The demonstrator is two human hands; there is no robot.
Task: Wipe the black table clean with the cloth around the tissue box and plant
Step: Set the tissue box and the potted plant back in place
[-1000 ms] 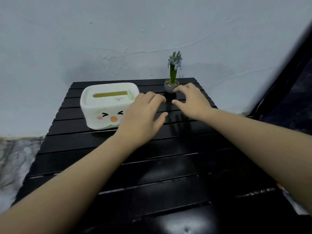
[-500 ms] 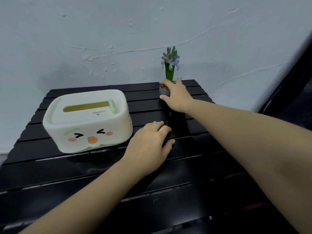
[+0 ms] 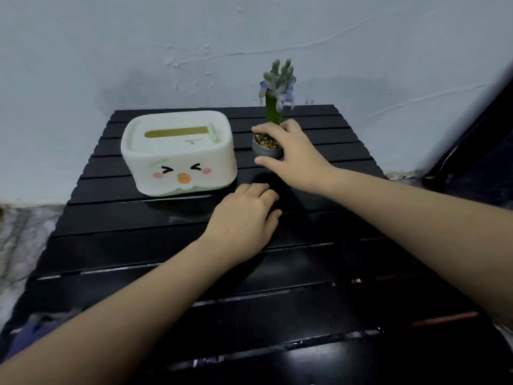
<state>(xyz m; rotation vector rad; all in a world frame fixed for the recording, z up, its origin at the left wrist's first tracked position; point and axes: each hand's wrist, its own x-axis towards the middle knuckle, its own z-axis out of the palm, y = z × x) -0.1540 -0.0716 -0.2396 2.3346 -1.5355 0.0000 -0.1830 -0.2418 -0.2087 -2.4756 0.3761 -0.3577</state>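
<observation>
Nearest the camera, the left hand lies palm down on the black slatted surface, its grip loose with fingers slightly bent and holding nothing; no cloth can be made out under it. Just beyond, the right hand has its grip around the small grey pot of the plant, fingers curled over the rim and thumb against the near side. The white tissue box with its cartoon face stands just left of the plant, towards the pale wall.
</observation>
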